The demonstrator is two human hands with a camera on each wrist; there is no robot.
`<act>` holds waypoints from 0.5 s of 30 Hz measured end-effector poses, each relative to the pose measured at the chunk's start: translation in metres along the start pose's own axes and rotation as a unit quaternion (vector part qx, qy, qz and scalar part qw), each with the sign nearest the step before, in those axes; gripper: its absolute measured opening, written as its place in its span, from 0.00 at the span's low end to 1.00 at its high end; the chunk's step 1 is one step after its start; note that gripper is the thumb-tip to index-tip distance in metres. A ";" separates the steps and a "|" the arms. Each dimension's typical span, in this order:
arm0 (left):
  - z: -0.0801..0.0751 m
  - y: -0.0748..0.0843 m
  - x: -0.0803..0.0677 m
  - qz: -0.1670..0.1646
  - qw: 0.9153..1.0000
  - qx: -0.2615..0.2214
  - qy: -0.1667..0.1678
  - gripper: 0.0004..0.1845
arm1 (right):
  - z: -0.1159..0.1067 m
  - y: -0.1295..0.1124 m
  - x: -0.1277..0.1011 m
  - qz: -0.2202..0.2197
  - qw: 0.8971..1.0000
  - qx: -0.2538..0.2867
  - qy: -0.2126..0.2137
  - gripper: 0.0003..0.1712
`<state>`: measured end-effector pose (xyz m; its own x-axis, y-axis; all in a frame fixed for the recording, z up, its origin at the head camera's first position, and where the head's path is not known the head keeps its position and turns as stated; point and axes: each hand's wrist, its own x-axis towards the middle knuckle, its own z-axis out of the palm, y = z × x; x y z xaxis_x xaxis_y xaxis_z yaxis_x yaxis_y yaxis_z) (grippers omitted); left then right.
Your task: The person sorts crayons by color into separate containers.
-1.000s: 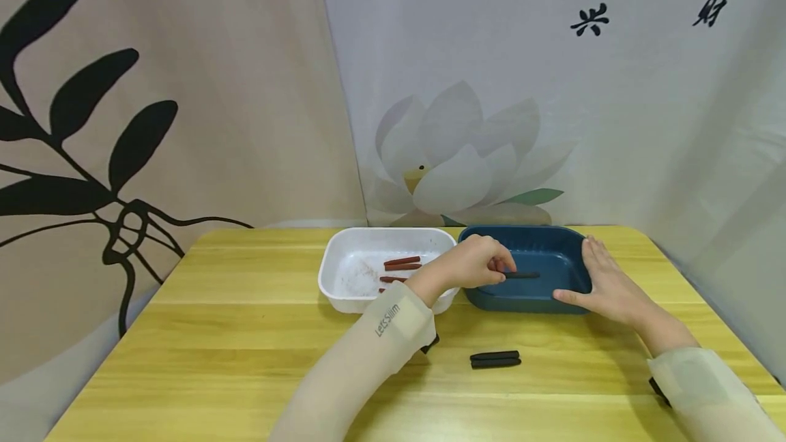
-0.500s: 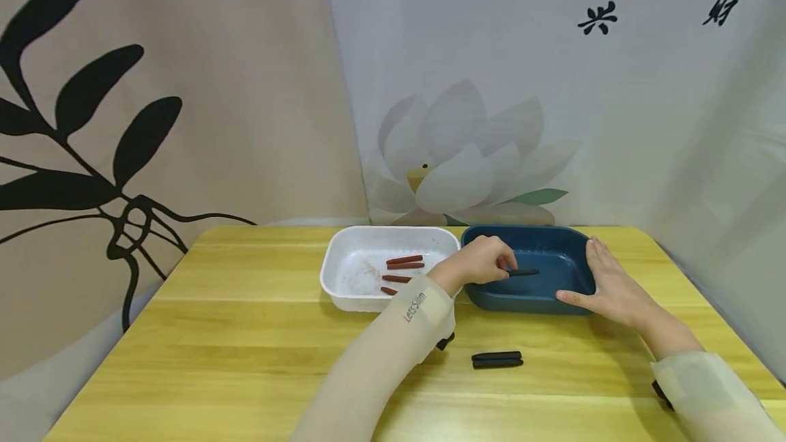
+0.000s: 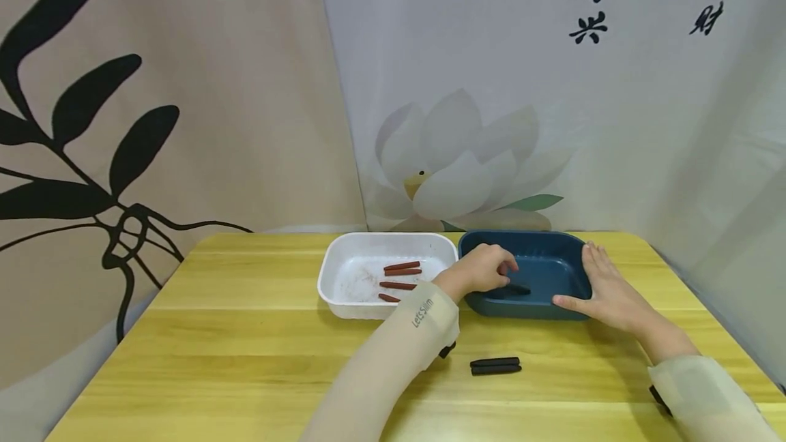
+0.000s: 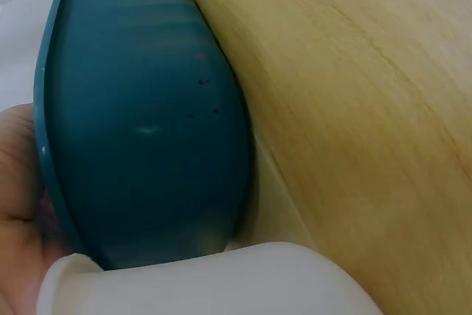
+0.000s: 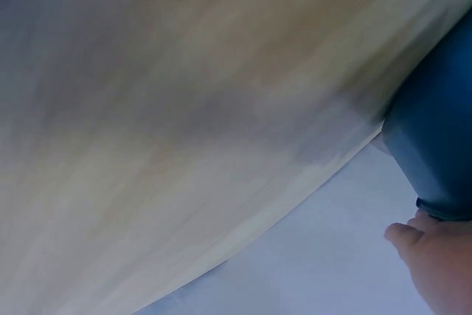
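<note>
1. A white rectangular plastic tray (image 3: 344, 271) sits just left of the left hand, with four reddish-brown sticks (image 3: 402, 269) lying inside it.
2. The left hand (image 3: 482, 269) reaches over the near rim of the dark blue rectangular plastic tray (image 3: 552, 261), its fingers curled down onto a black stick (image 3: 517, 288) that lies on the tray floor; whether they pinch it or only touch it cannot be told.
3. Two more black sticks (image 3: 495, 365) lie side by side on the yellow wooden table (image 3: 245, 360), nearer the person than the left hand.
4. The right hand (image 3: 608, 292) rests flat against the blue tray's right wall, fingers straight and together, thumb along the near corner.
</note>
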<state>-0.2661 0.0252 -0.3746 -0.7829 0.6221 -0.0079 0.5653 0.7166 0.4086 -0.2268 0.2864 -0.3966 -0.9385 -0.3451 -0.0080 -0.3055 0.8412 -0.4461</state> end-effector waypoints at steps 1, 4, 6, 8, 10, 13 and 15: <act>0.000 0.000 -0.001 0.004 1.000 0.000 0.005 0.14 | 0.000 0.000 0.000 0.000 1.000 0.001 0.000 0.72; -0.002 0.002 -0.003 0.017 1.000 -0.002 0.017 0.14 | 0.000 -0.001 0.000 0.001 1.000 0.001 -0.001 0.72; -0.004 0.004 -0.006 0.025 0.999 -0.006 0.020 0.13 | 0.000 -0.001 0.000 -0.001 1.000 0.002 -0.002 0.72; -0.006 0.006 -0.010 0.031 0.999 -0.007 0.020 0.13 | -0.001 -0.001 -0.001 -0.003 1.000 0.004 -0.003 0.71; -0.007 0.008 -0.014 0.037 0.999 -0.004 0.020 0.13 | -0.001 -0.001 -0.001 -0.006 1.000 0.007 -0.003 0.71; -0.010 0.012 -0.020 0.048 0.999 0.005 0.022 0.13 | -0.001 0.000 -0.002 -0.008 1.000 0.006 -0.003 0.70; -0.012 0.016 -0.025 0.057 0.998 0.009 0.024 0.13 | -0.001 0.000 -0.001 -0.007 1.000 0.004 -0.003 0.70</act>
<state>-0.2410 0.0174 -0.3567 -0.7247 0.6843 0.0812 0.6552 0.6479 0.3885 -0.2260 0.2870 -0.3958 -0.9328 -0.3604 -0.0073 -0.3182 0.8327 -0.4533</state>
